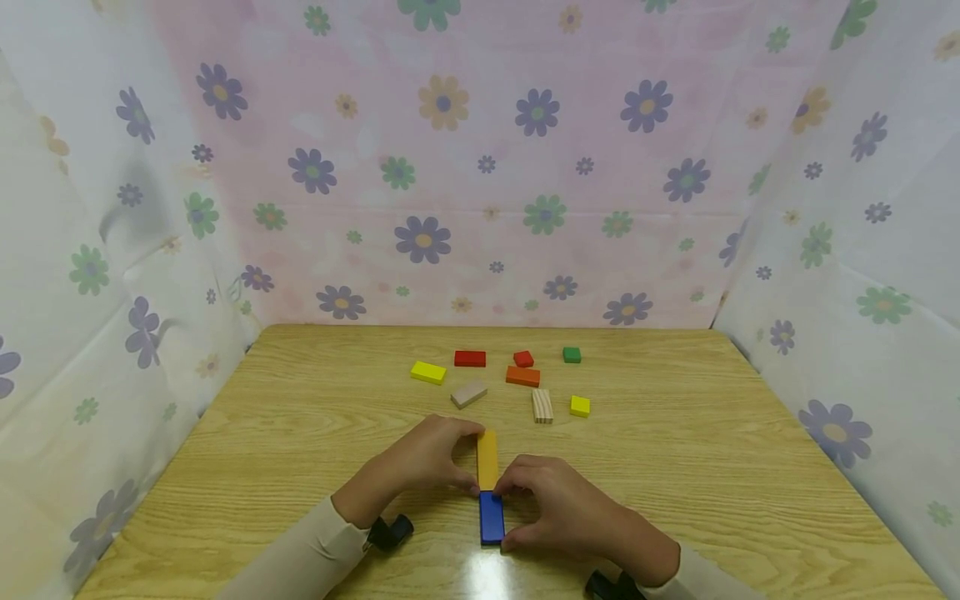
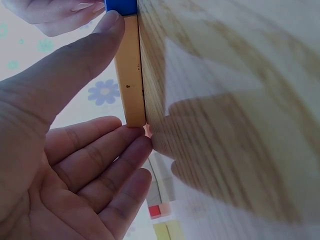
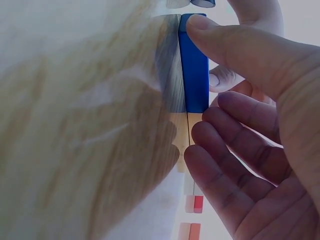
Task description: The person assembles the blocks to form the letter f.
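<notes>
An orange-yellow block (image 1: 487, 460) and a blue block (image 1: 492, 518) lie end to end on the table, forming one line that points away from me. My left hand (image 1: 429, 457) holds the orange-yellow block by its length; in the left wrist view its thumb (image 2: 102, 42) is at the seam with the blue block and fingertips touch the far end. From the right, my right hand (image 1: 558, 504) holds the blue block, its thumb (image 3: 202, 24) on the near end and index finger by the seam.
Beyond the hands lie a yellow block (image 1: 428, 372), red block (image 1: 470, 358), small red block (image 1: 523, 359), orange-red block (image 1: 522, 377), green block (image 1: 572, 355), two plain wooden blocks (image 1: 542, 407) and a small yellow block (image 1: 580, 406). Flowered curtains (image 1: 487, 183) enclose the wooden table (image 1: 300, 417).
</notes>
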{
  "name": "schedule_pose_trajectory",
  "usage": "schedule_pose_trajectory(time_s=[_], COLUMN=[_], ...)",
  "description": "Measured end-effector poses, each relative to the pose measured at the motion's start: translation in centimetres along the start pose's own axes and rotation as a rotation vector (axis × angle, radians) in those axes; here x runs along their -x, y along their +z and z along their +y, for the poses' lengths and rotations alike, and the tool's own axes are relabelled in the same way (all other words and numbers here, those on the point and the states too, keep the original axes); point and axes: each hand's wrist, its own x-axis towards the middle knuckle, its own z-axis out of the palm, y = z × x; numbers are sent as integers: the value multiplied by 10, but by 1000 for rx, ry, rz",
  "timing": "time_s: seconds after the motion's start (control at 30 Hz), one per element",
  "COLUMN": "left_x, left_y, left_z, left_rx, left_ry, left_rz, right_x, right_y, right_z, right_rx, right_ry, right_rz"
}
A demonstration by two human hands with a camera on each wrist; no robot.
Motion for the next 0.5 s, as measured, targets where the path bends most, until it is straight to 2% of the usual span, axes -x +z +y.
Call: schedule_pose_trajectory(time_s=[0.27,0.5], left_x=[1,1], left_y=[0,-1], left_z=[0,-1], left_rx=[-8,-5], left_ry=[9,6], left_rz=[3,8], right_x=[0,0], right_y=[1,0], right_z=[0,-2], right_rx=[-1,-26], right_ry=[0,34], right_rz=[10,15])
